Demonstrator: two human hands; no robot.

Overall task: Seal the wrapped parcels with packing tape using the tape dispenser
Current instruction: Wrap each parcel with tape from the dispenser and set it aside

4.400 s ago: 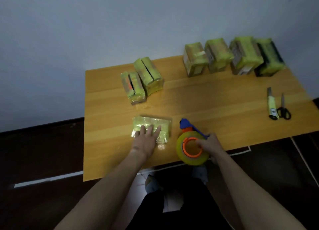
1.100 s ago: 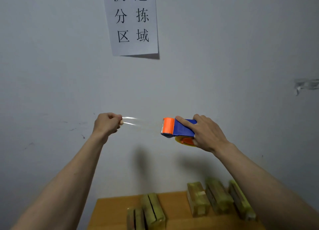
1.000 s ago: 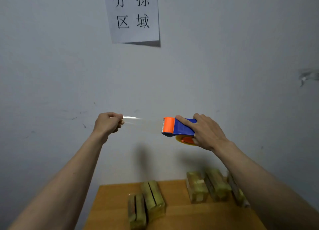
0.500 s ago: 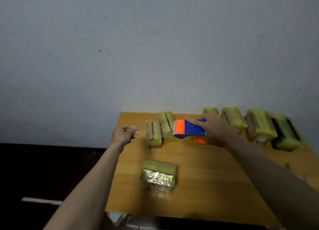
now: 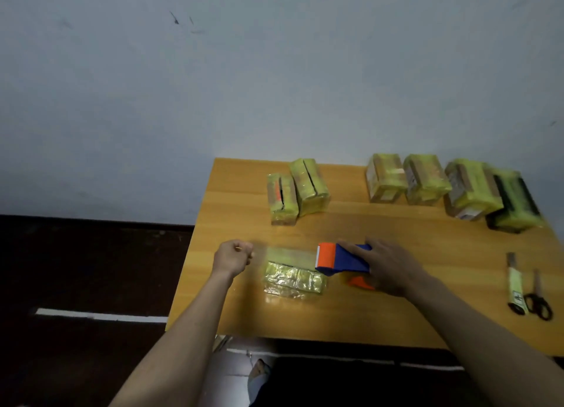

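Note:
A flat parcel (image 5: 293, 280) in shiny yellow wrap lies near the front left of the wooden table (image 5: 396, 315). My right hand (image 5: 387, 266) grips the blue and orange tape dispenser (image 5: 341, 258) just above the parcel's right end. My left hand (image 5: 233, 255), fist curled, pinches the free end of a clear tape strip (image 5: 287, 254) left of the parcel. The strip stretches between both hands over the parcel's far edge.
Two upright wrapped parcels (image 5: 297, 191) stand at the back middle, and several more (image 5: 451, 188) line the back right. A utility knife (image 5: 515, 284) and black scissors (image 5: 538, 298) lie at the right edge. Dark floor with a white line (image 5: 100, 315) lies left.
Both hands came down from in front of the wall to the table, keeping the tape stretched. The strip and dispenser now hover at the flat parcel.

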